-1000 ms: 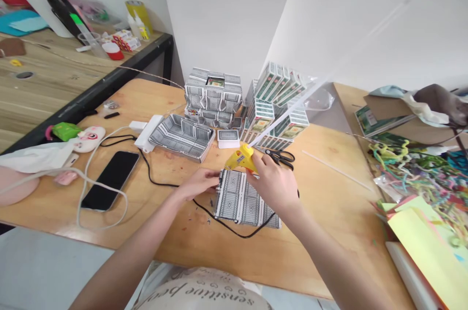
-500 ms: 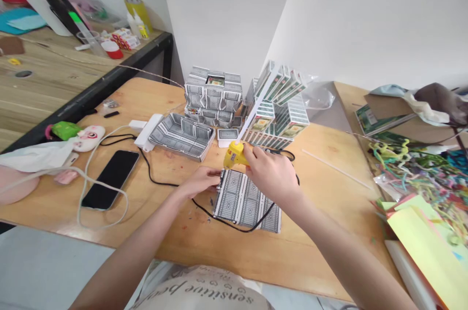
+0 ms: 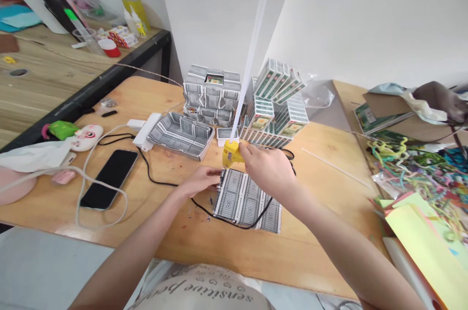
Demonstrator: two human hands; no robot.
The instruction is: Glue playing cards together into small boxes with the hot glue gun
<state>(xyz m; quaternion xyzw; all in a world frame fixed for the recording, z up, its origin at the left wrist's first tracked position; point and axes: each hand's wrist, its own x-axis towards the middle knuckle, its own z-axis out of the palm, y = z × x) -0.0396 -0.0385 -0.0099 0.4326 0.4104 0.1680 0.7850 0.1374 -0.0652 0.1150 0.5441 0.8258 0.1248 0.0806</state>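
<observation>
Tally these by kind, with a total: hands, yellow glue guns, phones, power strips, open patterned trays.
Hands, left hand and right hand: 2
Yellow glue gun: 1
Phone: 1
White power strip: 1
Open patterned tray: 1
Total: 6

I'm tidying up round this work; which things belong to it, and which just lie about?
Likely the job's:
yellow glue gun
long glue stick
playing-card panel
card tray
white power strip

Likely just lying about:
smartphone
pipe cleaners
coloured paper
</observation>
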